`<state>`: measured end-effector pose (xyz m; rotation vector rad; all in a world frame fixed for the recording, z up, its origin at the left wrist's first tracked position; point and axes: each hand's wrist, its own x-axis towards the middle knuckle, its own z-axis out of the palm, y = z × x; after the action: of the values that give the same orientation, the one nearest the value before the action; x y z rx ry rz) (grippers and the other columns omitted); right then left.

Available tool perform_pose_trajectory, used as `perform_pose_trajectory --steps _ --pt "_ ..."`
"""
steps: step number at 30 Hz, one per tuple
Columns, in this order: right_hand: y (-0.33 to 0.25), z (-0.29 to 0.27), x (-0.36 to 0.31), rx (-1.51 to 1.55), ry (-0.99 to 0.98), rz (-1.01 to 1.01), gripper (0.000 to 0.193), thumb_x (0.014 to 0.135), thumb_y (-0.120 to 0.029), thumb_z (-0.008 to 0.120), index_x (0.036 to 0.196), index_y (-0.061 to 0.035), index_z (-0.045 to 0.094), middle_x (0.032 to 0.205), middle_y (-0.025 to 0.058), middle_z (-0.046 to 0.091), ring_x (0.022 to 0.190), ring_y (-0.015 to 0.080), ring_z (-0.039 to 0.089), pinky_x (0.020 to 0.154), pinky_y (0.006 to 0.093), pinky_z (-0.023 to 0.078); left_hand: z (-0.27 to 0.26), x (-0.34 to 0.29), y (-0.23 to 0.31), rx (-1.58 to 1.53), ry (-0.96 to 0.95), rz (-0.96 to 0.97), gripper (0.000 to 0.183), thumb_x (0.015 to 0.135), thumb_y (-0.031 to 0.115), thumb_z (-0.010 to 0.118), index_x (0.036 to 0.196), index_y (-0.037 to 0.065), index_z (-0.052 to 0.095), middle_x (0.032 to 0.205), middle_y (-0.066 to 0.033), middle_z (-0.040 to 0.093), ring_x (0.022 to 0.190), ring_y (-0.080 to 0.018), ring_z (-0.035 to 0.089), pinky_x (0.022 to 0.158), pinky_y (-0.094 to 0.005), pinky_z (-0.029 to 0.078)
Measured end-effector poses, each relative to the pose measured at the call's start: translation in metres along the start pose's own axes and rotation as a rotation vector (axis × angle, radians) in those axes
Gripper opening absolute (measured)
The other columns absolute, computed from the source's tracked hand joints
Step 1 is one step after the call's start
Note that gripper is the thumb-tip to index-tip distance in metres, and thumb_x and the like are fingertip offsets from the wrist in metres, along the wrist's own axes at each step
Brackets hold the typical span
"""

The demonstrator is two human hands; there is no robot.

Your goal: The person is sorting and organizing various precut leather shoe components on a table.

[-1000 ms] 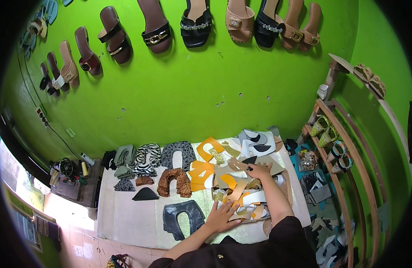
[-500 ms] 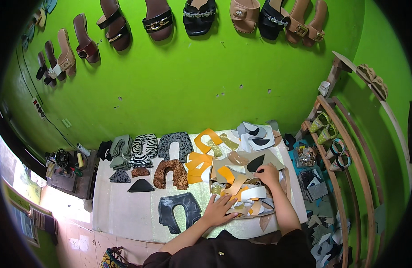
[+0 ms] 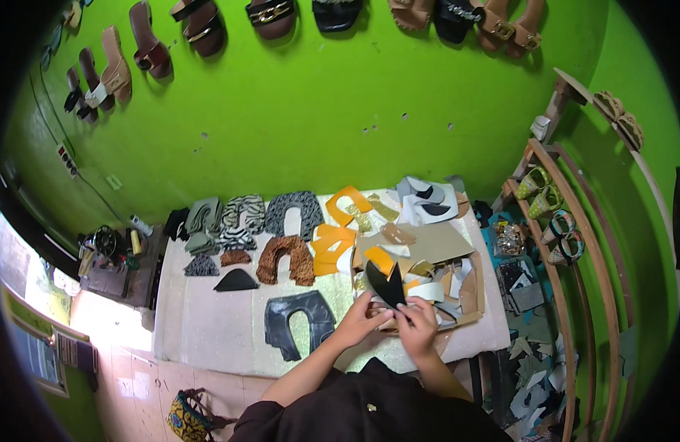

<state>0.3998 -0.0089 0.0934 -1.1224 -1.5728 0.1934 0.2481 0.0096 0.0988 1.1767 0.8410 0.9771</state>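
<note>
Over the near side of a scrap-filled cardboard box (image 3: 470, 318), my left hand (image 3: 360, 323) and my right hand (image 3: 419, 328) come close together. Between them are black pointed cut pieces (image 3: 384, 286), fanned into a V with tips pointing away from me. Both hands pinch the pieces at their lower end, which my fingers partly cover. White, orange and tan scraps (image 3: 426, 289) lie in the box behind. Left of my left hand, a stack of black horseshoe-shaped pieces (image 3: 281, 320) rests on the pale table (image 3: 214, 331).
Leopard-print (image 3: 284, 259), zebra-print (image 3: 244, 212) and orange (image 3: 332, 249) cut pieces line the table, beside a black half-round stack (image 3: 236, 279). A sewing machine (image 3: 105, 247) stands left. A wooden rack (image 3: 576, 243) with sandals rises right. Scraps (image 3: 531, 368) pile below it.
My right hand has drawn a black piece from the box's far side toward me. My left hand has lifted off the scraps and now holds the pieces too. The view has tilted down.
</note>
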Motion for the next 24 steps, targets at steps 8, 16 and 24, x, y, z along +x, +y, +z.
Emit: perform_pose_trajectory --steps 8,16,24 --pt "-0.032 0.018 -0.017 0.164 -0.14 0.047 0.02 0.07 0.005 0.068 0.088 0.0017 0.062 0.093 0.0141 0.06 0.064 0.0173 0.057 0.057 0.0268 0.047 -0.013 -0.037 -0.024 -0.174 0.231 -0.137 0.032 0.094 0.024 0.049 0.119 0.003 0.047 0.106 -0.0033 0.056 0.094 -0.0099 0.053 0.082 -0.0277 0.045" --pt "-0.035 0.041 -0.025 0.803 -0.017 0.749 0.055 0.075 0.009 0.062 0.121 -0.0023 0.033 0.095 0.01 0.056 0.081 0.012 0.057 0.071 0.0247 0.046 -0.11 -0.063 0.001 -0.079 0.494 0.041 0.031 0.088 0.009 0.057 0.114 0.002 0.042 0.095 -0.0051 0.057 0.08 -0.0117 0.059 0.072 -0.0261 0.049" --pt "-0.049 0.105 -0.015 1.034 -0.183 0.943 0.021 0.072 0.007 0.048 0.09 -0.0001 0.056 0.087 0.0048 0.059 0.082 0.0133 0.054 0.077 0.0251 0.041 -0.212 -0.124 0.023 0.118 0.519 -0.01 0.016 0.088 0.016 0.059 0.094 0.001 0.058 0.075 0.0019 0.055 0.07 -0.0053 0.049 0.066 -0.0203 0.04"
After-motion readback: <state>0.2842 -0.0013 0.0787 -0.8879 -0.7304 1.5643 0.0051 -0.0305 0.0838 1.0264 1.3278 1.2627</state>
